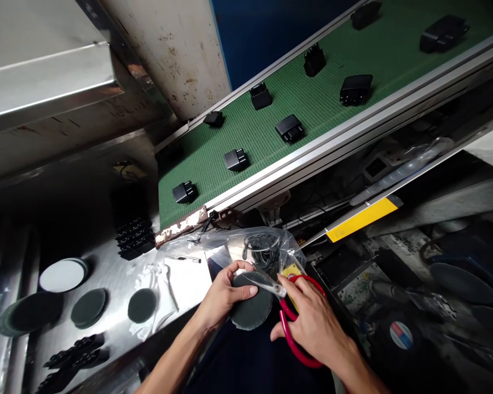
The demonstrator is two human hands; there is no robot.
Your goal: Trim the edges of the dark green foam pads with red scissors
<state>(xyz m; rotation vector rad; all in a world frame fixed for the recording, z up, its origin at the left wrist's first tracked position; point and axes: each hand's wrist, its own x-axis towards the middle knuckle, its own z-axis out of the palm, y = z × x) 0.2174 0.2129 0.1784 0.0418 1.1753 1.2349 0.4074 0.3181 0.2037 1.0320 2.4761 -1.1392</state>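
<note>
left hand point(224, 293) holds dark disc point(252, 312); right hand point(312, 323), scissors point(285, 320)

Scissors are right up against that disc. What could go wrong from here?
The blades of the red-handled scissors in the right hand point toward the left hand, close to its thumb on the dark round pad, so a slip might nick it. The plastic bag just behind could also get snagged or cut.
</note>
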